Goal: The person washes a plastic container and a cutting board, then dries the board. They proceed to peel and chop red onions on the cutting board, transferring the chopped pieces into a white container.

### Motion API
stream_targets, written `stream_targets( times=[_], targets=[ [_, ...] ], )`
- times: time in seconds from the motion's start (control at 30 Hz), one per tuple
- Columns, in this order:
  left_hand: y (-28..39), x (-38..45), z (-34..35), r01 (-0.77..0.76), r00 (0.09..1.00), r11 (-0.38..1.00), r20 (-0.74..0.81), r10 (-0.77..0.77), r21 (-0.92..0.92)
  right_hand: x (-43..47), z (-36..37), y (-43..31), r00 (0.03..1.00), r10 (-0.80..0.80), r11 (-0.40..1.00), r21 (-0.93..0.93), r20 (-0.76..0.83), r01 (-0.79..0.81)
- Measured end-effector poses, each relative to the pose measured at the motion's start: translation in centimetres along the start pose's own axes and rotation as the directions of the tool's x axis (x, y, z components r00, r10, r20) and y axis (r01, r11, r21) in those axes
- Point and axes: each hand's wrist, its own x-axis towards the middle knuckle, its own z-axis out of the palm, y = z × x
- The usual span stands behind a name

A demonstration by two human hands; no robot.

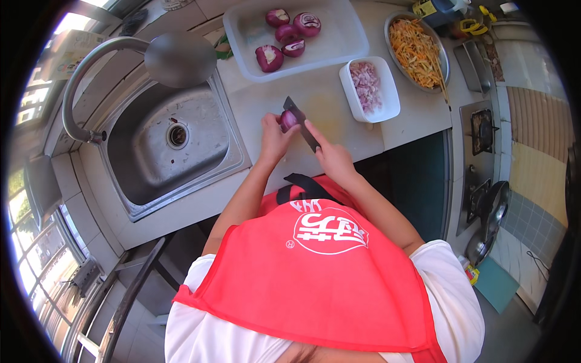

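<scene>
My left hand (pixel 276 140) grips a piece of red onion (pixel 288 120) over the light worktop. Against the onion's right side stands the dark blade of a kitchen knife (pixel 300 122), whose handle end is inside my right hand (pixel 333 159); its index finger lies along the blade. To the right, a white square container (pixel 390 106) holds chopped red onion (pixel 365 86). Behind my hands, a translucent plastic tray (pixel 336 27) holds several red onions (pixel 287 34), some with cut faces. The underside of the onion piece is hidden.
A stainless steel sink (pixel 181 109) with a curved faucet (pixel 72 90) lies left. At the back right stand a metal bowl of shredded vegetables (pixel 415 50) with chopsticks (pixel 442 84) and an empty metal tray (pixel 470 68). A gas stove (pixel 474 168) is far right.
</scene>
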Motion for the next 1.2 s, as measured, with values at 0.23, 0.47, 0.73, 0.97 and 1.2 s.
stream_targets(
  times=[0.23, 0.47, 0.73, 0.97, 1.2],
  targets=[
    [0.4, -0.8, -2.4, 0.178, 0.978, 0.951, 0.149, -0.144, -0.254, 0.8, 3.9, 3.0, 0.998, -0.008, 0.996, 0.089, -0.059, 0.013],
    [0.1, -0.5, -4.9, 0.340, 0.931, 0.851, 0.273, -0.244, -0.400, -1.6, 3.1, 4.6, 0.996, 0.009, 0.989, 0.149, -0.088, 0.004],
    [1.8, 0.5, -3.1, -0.274, 0.951, 0.786, 0.035, 0.307, 0.555, -0.7, 2.8, 3.9, 0.988, 0.044, 0.998, 0.051, -0.145, -0.037],
    [3.9, -0.5, -1.5, -0.200, 0.980, 0.852, 0.114, 0.165, 0.483, -0.8, 3.1, 4.1, 0.974, 0.001, 0.997, 0.081, -0.226, 0.017],
    [3.6, 2.1, 0.4, 0.062, 0.998, 0.932, -0.009, -0.062, 0.356, -0.7, 2.7, 3.4, 0.986, 0.000, 1.000, 0.010, -0.164, 0.002]
  ],
)
